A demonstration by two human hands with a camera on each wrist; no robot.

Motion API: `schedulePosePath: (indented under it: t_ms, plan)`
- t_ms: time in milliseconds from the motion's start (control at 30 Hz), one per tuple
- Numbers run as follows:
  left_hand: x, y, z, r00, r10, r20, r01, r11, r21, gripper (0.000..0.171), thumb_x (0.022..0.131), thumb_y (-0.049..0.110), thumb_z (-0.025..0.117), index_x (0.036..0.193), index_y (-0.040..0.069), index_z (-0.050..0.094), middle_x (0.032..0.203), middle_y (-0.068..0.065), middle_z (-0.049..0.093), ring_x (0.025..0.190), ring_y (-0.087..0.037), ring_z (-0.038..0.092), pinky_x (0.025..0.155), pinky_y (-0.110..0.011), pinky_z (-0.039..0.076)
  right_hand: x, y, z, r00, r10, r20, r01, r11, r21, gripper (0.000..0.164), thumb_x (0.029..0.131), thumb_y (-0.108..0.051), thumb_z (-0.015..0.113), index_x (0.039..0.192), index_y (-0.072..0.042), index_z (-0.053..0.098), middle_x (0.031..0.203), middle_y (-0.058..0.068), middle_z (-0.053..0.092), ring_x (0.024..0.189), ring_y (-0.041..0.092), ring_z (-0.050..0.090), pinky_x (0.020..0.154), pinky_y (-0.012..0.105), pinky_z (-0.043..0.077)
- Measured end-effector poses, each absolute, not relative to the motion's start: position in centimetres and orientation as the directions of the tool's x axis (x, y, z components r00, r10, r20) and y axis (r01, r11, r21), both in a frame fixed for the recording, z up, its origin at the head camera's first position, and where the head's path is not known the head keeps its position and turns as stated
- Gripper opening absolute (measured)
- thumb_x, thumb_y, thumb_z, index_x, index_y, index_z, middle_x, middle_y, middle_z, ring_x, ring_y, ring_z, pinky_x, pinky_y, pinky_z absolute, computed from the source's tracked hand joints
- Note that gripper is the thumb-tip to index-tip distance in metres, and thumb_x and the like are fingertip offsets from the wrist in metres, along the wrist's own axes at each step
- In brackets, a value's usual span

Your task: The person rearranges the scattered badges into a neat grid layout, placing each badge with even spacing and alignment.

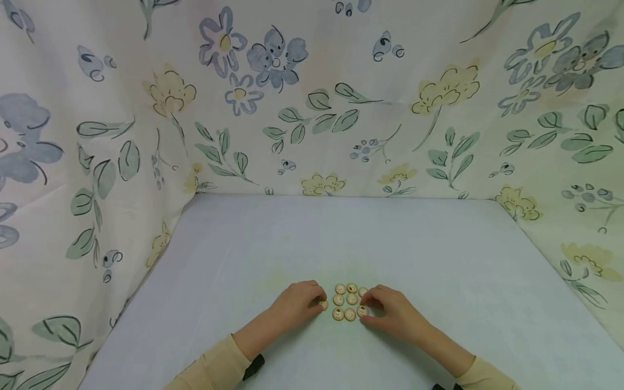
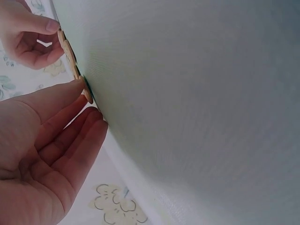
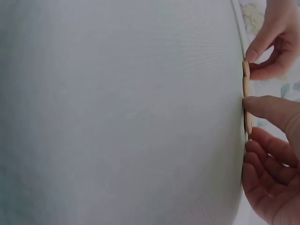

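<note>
No text, brand, number or label can be read in any view. Small dark marks are borne by the discs (image 1: 352,299) (face-like on several, in the head view), but whether characters are among them cannot be told at this size. In both wrist views the discs are seen nearly edge-on, and their marks cannot be read.

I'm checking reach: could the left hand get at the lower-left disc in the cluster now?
Probably yes: nothing covers the lower-left disc, and the left hand is close by, though the disc it seems to hold would likely need releasing first.
</note>
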State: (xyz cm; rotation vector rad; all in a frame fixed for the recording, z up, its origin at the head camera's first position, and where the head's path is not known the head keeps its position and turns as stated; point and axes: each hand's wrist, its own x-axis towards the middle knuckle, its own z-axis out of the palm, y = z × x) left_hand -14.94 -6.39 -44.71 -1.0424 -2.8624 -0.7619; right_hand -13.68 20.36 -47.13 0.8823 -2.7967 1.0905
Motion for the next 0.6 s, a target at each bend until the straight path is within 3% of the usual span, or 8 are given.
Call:
schedulePosePath:
  t_ms: [300, 600]
  plan:
    - [-14.83, -6.39, -44.63, -0.777, 0.601, 0.188, 0.614, 0.656, 0.439, 0.006, 0.084, 0.009, 0.075, 0.089, 0.008, 0.072, 0.086, 0.002, 0.066, 0.078, -0.008, 0.059, 0.070, -0.023, 0.048, -13.72, 20.31, -47.07, -0.843, -0.497, 0.206, -0.508, 0.608, -0.611, 0.022, 0.079, -0.020, 0.081, 0.094, -0.015, 0.066, 0.089, -0.010, 0.060, 0.082, 0.007, 0.058, 0.073, 0.025, 0.050]
    - [-14.78, -6.39, -44.50, -0.776, 0.593, 0.213, 0.621, 0.663, 0.418, 0.007, 0.081, 0.007, 0.076, 0.087, 0.008, 0.071, 0.083, 0.001, 0.066, 0.076, -0.011, 0.061, 0.068, -0.024, 0.049, -13.66, 20.09, -46.93, -0.802, -0.519, 0.295, -0.596, 0.661, -0.456, 0.021, 0.076, -0.022, 0.083, 0.091, -0.017, 0.069, 0.088, -0.012, 0.064, 0.081, 0.004, 0.058, 0.074, 0.030, 0.050]
